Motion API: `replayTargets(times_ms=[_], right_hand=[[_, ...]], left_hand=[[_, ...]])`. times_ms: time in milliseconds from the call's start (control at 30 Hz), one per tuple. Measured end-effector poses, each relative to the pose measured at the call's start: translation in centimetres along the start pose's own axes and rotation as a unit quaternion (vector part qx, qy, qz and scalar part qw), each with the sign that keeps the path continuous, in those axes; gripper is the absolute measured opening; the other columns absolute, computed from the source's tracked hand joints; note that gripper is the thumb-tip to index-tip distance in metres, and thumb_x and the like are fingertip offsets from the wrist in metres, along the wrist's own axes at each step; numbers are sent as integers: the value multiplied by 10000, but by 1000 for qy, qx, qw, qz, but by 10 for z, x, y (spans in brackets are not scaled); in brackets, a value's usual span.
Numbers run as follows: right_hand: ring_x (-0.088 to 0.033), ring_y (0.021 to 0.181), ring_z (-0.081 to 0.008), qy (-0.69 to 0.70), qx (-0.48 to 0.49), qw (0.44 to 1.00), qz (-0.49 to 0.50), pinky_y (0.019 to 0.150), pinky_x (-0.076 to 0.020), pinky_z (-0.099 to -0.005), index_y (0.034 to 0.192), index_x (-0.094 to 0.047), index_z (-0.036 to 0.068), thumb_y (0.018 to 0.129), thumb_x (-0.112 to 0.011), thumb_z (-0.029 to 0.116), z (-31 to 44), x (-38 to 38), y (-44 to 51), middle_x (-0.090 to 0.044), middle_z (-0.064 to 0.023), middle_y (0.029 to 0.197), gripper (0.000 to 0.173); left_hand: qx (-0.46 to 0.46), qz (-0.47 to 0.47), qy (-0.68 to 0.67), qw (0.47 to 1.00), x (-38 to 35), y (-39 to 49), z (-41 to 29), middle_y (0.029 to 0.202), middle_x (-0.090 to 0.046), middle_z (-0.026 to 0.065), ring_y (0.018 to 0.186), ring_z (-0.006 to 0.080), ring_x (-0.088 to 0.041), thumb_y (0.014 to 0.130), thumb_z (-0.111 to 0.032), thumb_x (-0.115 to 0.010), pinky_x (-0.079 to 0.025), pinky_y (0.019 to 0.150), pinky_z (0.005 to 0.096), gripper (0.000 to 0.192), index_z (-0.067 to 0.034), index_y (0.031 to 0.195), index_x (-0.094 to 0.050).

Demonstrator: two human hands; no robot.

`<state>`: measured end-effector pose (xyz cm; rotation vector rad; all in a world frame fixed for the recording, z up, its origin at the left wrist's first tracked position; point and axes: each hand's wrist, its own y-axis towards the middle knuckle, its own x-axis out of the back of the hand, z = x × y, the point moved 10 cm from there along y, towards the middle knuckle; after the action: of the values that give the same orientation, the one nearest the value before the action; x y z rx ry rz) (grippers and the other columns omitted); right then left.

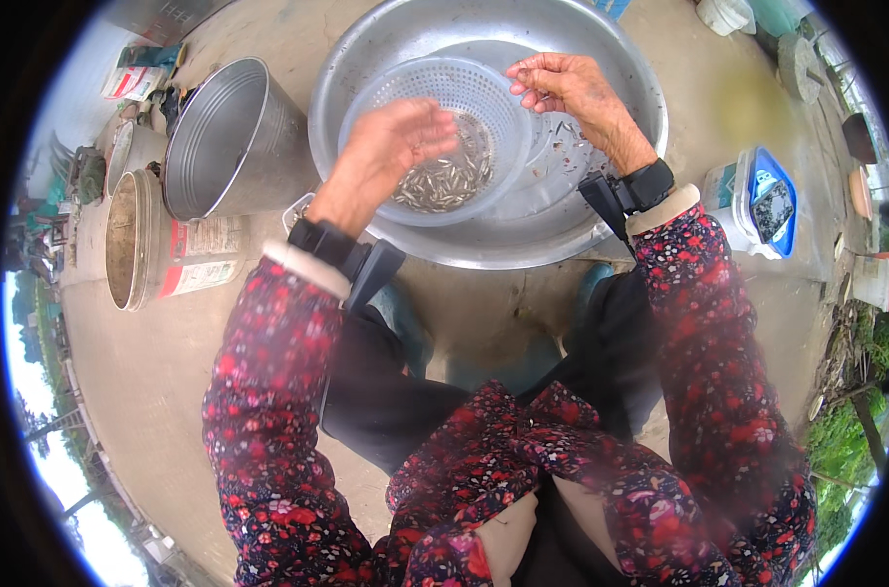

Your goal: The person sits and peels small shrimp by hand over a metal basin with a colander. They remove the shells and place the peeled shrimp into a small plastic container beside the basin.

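Observation:
Small silvery fish (444,182) lie heaped in the near part of a pale plastic colander (481,95). The colander sits inside a wide metal basin (613,51). My left hand (408,136), blurred, is over the colander's left side with its fingers apart and nothing visible in it. Past the colander's right rim, my right hand (558,84) is raised over the basin with thumb and forefinger pinched together. Whether a small thing is between those fingertips cannot be made out. Below that hand, a few fish and dark scraps (568,132) lie in the basin.
A metal bucket (217,139) lies tipped at the left, beside a dirty plastic pail (133,242) on its side. To the right stands a white tub with a blue rim (782,242), a phone-like object (773,209) on top. My knees flank the basin's near edge.

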<state>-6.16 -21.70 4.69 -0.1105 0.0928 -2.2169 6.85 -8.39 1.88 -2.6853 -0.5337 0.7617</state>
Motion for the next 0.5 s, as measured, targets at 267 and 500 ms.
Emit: replayTargets(times_ms=[267, 500], right_hand=[[-594, 570, -117, -44, -102, 994, -10, 549, -477, -223, 783, -633, 20, 806, -552, 150, -94, 14, 19, -639, -57, 691, 155], [-640, 560, -191, -244, -219, 944, 35, 558, -522, -275, 721, -612, -31, 754, -535, 173, -172, 9, 17, -636, -118, 625, 220]], left_hand=[[187, -55, 496, 846, 131, 87, 102, 679, -600, 85, 590, 165, -597, 767, -127, -601, -531, 543, 278, 156, 29, 767, -597], [270, -5, 666, 695, 145, 96, 141, 720, -644, 170, 615, 251, -648, 708, -160, -574, -532, 568, 340, 241, 71, 754, -624]])
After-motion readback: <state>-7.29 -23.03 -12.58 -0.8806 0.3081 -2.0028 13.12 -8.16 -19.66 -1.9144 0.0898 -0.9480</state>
